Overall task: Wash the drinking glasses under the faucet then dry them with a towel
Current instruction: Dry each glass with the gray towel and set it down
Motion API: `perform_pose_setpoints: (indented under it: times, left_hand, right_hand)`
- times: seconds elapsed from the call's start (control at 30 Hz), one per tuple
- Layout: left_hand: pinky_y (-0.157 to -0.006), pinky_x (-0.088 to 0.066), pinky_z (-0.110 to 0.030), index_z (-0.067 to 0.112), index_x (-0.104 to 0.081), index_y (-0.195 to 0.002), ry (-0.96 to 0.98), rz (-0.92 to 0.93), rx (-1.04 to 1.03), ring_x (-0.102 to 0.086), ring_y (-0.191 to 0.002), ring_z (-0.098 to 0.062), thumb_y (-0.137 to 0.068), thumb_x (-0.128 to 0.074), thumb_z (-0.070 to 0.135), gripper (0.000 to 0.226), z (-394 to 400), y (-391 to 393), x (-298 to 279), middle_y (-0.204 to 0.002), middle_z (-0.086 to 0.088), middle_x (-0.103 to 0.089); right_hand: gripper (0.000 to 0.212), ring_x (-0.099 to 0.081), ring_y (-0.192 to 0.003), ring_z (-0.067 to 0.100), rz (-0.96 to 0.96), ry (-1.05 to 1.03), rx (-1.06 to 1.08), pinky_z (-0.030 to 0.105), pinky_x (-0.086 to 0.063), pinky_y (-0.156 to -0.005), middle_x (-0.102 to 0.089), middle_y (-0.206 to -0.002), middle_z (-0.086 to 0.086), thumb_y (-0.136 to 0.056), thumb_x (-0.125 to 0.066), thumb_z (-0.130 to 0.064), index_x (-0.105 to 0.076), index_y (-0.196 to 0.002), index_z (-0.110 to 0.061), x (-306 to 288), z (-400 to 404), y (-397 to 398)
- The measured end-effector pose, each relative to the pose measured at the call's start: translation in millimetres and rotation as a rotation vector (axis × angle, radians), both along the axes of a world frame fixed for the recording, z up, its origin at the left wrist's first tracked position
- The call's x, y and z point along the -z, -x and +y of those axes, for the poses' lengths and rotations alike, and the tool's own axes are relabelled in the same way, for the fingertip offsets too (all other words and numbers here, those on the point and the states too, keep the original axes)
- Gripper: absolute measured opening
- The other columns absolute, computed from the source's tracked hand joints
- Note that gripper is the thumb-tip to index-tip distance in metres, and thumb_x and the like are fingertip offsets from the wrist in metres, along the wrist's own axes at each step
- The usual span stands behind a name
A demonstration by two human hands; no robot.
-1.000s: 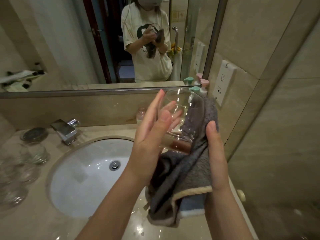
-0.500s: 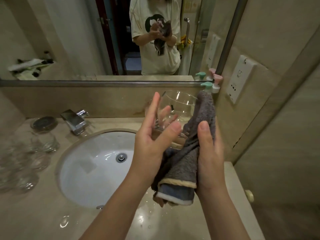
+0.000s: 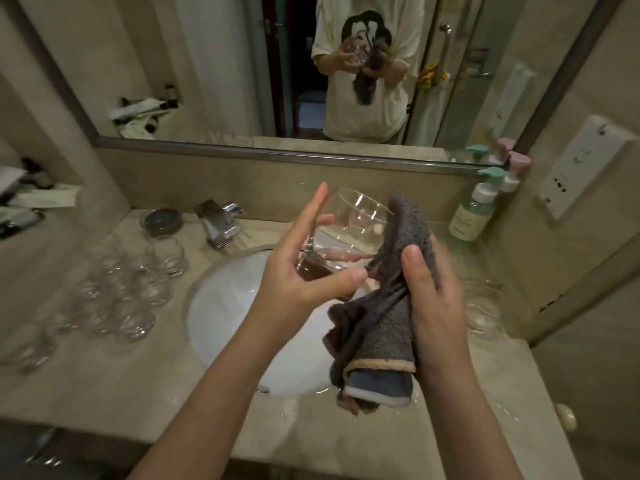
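Clear glossy glass (image 3: pixel 360 216), fuzzy cloth towel (image 3: pixel 381 327)

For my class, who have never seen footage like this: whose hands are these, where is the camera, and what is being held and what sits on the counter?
There is no machine here: a person wears a camera on the head, looking down at their own hands; the mirror shows that person from the front. The left hand holds a clear drinking glass over the sink. The right hand grips a grey towel against it. On the counter, more glasses stand left of the sink, the faucet behind it, and a pump bottle at the right.
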State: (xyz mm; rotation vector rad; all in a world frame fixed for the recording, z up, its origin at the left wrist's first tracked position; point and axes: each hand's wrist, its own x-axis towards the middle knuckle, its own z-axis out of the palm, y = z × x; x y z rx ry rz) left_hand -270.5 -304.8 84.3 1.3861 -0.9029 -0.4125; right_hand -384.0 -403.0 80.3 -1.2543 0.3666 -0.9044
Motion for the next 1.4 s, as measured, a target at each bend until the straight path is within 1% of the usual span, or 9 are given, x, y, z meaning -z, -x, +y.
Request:
perform_pose_setpoints:
  times: [0.2, 0.4, 0.53, 0.67, 0.87, 1.0, 1.23, 1.3, 1.4]
  left_hand:
    - [-0.064, -0.056, -0.022, 0.061, -0.047, -0.129, -0.108, -0.056, 0.167, -0.07, -0.09, -0.009, -0.063, -0.08, 0.027, 0.081, 49.1, -37.1, -12.4, -0.127, 0.02, -0.059]
    - [-0.095, -0.053, -0.03, 0.056, -0.057, -0.124, -0.234, -0.094, 0.319, -0.061, -0.118, -0.006, -0.063, -0.079, 0.027, 0.071, 83.5, -67.6, -20.0, -0.131, 0.023, -0.059]
    - [-0.105, -0.046, -0.046, 0.049, -0.055, -0.131, -0.266, -0.113, 0.376, -0.055, -0.126, -0.019, -0.067, -0.078, 0.026, 0.071, 98.5, -78.4, -24.7, -0.135, 0.008, -0.06]
    - [-0.089, -0.046, -0.068, 0.047, -0.059, -0.127, -0.248, -0.065, 0.431, -0.06, -0.113, -0.04, -0.067, -0.077, 0.021, 0.068, 110.1, -85.8, -26.9, -0.131, -0.001, -0.059]
    - [-0.09, -0.053, -0.057, 0.047, -0.06, -0.125, -0.288, -0.042, 0.465, -0.062, -0.117, -0.027, -0.065, -0.077, 0.024, 0.067, 132.3, -104.9, -23.9, -0.131, 0.004, -0.06]
    - [-0.093, -0.055, -0.036, 0.06, -0.053, -0.124, -0.345, -0.134, 0.439, -0.064, -0.113, -0.017, -0.066, -0.073, 0.038, 0.065, 147.3, -115.0, -18.5, -0.126, 0.021, -0.06]
    - [-0.108, -0.04, -0.022, 0.039, -0.05, -0.135, -0.246, -0.706, 0.28, -0.045, -0.134, -0.002, -0.072, -0.075, 0.046, 0.068, 174.2, -133.4, -9.7, -0.141, 0.008, -0.052]
    - [-0.104, -0.044, -0.023, 0.035, -0.055, -0.131, -0.214, -0.594, 0.264, -0.053, -0.127, -0.004, -0.071, -0.077, 0.037, 0.065, 178.3, -139.4, -8.0, -0.134, 0.006, -0.06]
    - [-0.082, -0.057, -0.026, 0.044, -0.063, -0.121, -0.231, -0.1, 0.348, -0.065, -0.111, -0.008, -0.062, -0.079, 0.029, 0.063, 184.1, -146.6, -11.0, -0.121, 0.013, -0.068]
  right_hand:
    - [0.026, -0.07, -0.075, 0.012, 0.107, 0.264, -0.245, 0.021, -0.054, -0.065, -0.072, -0.083, 0.0, -0.069, -0.073, -0.031, -0.075, -0.094, -0.025, -13.2, -8.3, -9.3]
    - [0.065, -0.068, -0.084, 0.04, 0.325, 0.396, -0.528, 0.043, -0.055, -0.075, -0.072, -0.089, 0.021, -0.056, -0.08, -0.064, -0.076, -0.099, -0.015, -28.1, -7.5, -25.3]
    - [0.071, -0.067, -0.075, 0.032, 0.35, 0.421, -0.684, 0.034, -0.055, -0.072, -0.068, -0.085, 0.025, -0.054, -0.082, -0.062, -0.073, -0.093, -0.003, -38.5, 7.5, -45.4]
    - [0.037, -0.062, -0.065, 0.013, 0.426, 0.483, -0.882, 0.021, -0.05, -0.064, -0.066, -0.071, 0.001, -0.061, -0.081, -0.032, -0.073, -0.08, -0.002, -42.7, 32.6, -65.7]
    - [0.02, -0.055, -0.06, 0.018, 0.481, 0.476, -1.045, 0.024, -0.046, -0.061, -0.054, -0.063, 0.019, -0.073, -0.074, -0.023, -0.067, -0.068, -0.005, -43.5, 53.7, -86.5]
    - [0.023, -0.046, -0.055, 0.015, 0.483, 0.364, -1.027, 0.023, -0.038, -0.057, -0.045, -0.057, 0.008, -0.072, -0.072, -0.026, -0.063, -0.059, -0.009, -33.1, 64.8, -97.9]
    - [0.015, -0.047, -0.054, 0.008, 0.372, 0.192, -0.999, 0.018, -0.04, -0.058, -0.051, -0.057, -0.005, -0.07, -0.068, -0.025, -0.063, -0.057, -0.021, -15.3, 86.0, -117.5]
    - [0.013, -0.055, -0.059, 0.008, 0.361, 0.192, -1.011, 0.018, -0.044, -0.062, -0.06, -0.063, -0.005, -0.072, -0.071, -0.029, -0.07, -0.064, -0.018, -15.8, 91.9, -124.8]
    - [0.034, -0.055, -0.057, 0.006, 0.388, 0.231, -1.072, 0.017, -0.044, -0.059, -0.059, -0.061, -0.005, -0.065, -0.083, -0.042, -0.069, -0.065, -0.011, -20.8, 98.1, -133.9]
